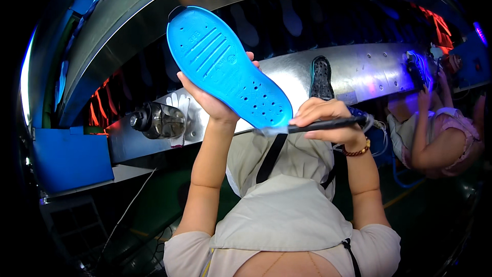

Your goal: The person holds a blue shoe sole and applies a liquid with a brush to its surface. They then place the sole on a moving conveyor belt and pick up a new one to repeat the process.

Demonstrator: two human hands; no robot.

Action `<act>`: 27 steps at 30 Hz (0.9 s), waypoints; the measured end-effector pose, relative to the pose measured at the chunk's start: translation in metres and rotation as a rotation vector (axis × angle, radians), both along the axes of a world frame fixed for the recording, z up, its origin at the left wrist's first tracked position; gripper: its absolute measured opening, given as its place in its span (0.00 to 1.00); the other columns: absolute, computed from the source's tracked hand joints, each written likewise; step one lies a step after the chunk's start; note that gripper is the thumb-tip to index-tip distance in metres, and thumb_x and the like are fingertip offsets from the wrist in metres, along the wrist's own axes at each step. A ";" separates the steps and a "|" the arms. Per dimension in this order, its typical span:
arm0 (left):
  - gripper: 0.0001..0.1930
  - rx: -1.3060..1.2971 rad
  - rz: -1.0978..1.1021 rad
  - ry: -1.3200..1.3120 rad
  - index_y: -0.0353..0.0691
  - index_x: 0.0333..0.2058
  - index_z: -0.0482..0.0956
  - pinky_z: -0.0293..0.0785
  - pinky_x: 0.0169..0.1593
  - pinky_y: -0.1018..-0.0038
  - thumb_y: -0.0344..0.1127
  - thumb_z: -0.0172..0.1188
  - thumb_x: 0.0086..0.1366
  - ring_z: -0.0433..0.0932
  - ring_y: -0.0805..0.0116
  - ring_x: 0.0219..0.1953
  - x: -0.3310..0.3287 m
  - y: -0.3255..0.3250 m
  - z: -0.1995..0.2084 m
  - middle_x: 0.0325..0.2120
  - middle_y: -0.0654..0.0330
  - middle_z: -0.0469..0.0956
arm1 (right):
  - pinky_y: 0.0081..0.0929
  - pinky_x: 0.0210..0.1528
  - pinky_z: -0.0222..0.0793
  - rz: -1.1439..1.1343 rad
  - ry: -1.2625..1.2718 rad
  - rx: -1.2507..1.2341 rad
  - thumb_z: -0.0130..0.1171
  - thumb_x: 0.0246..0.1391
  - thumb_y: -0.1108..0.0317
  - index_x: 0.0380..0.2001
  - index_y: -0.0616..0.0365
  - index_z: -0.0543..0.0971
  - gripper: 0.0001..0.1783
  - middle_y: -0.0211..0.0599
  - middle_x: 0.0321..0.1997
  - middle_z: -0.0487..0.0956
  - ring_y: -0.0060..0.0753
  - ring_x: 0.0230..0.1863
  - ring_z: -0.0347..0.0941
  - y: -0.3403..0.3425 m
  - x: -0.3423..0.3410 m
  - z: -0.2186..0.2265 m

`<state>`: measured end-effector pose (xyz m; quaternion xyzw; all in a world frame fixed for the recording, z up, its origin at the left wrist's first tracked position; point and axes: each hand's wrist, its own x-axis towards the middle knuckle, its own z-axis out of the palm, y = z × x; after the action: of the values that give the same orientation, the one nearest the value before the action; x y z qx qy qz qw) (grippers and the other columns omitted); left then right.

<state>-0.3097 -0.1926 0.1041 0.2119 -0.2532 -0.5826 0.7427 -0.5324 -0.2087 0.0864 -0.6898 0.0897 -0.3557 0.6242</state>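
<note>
My left hand (211,98) grips a bright blue shoe sole (225,66) from beneath, tilted with its wide end up and to the left. Raised bars mark one half of the sole, and small holes dot the other. A brush (323,124) with a long dark handle is held in my right hand (333,115), fingers closed around it. Its pale bristles, blurred, meet the sole's lower end near my right fingertips. Beyond my right hand, a black sole with a teal edge (322,79) lies on the metal bench (359,74).
A clear jug with a black lid (159,120) lies at the bench's left, beside white gloves (178,105). Behind the bench runs a curved metal hood (154,5) over rows of dark soles. A co-worker (441,133) sits at the right. A blue box (72,161) stands left.
</note>
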 end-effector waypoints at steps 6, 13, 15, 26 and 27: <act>0.46 0.067 -0.013 0.037 0.34 0.53 0.57 0.68 0.47 0.59 0.71 0.20 0.54 0.71 0.52 0.43 -0.005 -0.004 0.006 0.43 0.43 0.68 | 0.37 0.50 0.67 -0.055 -0.144 0.478 0.55 0.45 0.76 0.37 0.67 0.72 0.12 0.50 0.39 0.74 0.42 0.44 0.71 0.000 0.004 -0.025; 0.33 0.128 -0.306 0.014 0.38 0.57 0.53 0.64 0.53 0.59 0.56 0.34 0.60 0.67 0.54 0.51 -0.025 0.022 -0.034 0.50 0.46 0.64 | 0.20 0.42 0.68 -0.205 -0.077 0.498 0.57 0.45 0.77 0.36 0.68 0.74 0.12 0.46 0.39 0.76 0.29 0.37 0.74 0.031 0.018 -0.011; 0.32 0.091 -0.423 0.186 0.36 0.56 0.54 0.66 0.51 0.61 0.52 0.37 0.60 0.70 0.55 0.48 -0.009 0.022 -0.037 0.49 0.46 0.66 | 0.20 0.42 0.69 -0.100 0.115 0.335 0.59 0.43 0.77 0.35 0.66 0.76 0.12 0.44 0.38 0.77 0.28 0.38 0.74 0.027 0.008 0.010; 0.27 0.495 -0.917 -0.230 0.33 0.50 0.65 0.71 0.44 0.71 0.49 0.47 0.58 0.73 0.64 0.41 0.003 0.012 -0.002 0.43 0.49 0.71 | 0.27 0.41 0.72 0.213 0.281 -0.382 0.63 0.37 0.79 0.31 0.64 0.78 0.12 0.45 0.35 0.78 0.38 0.37 0.76 -0.003 -0.009 0.056; 0.28 0.543 -0.956 -0.244 0.33 0.50 0.65 0.71 0.43 0.71 0.50 0.48 0.57 0.73 0.64 0.41 0.006 0.010 -0.004 0.43 0.49 0.71 | 0.27 0.41 0.72 0.239 0.276 -0.417 0.63 0.37 0.79 0.30 0.64 0.78 0.12 0.44 0.34 0.78 0.38 0.37 0.76 -0.007 -0.012 0.060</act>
<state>-0.3036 -0.1831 0.1002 0.3228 -0.2460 -0.8699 0.2802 -0.5448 -0.2153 0.1468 -0.8510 0.0168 -0.1928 0.4882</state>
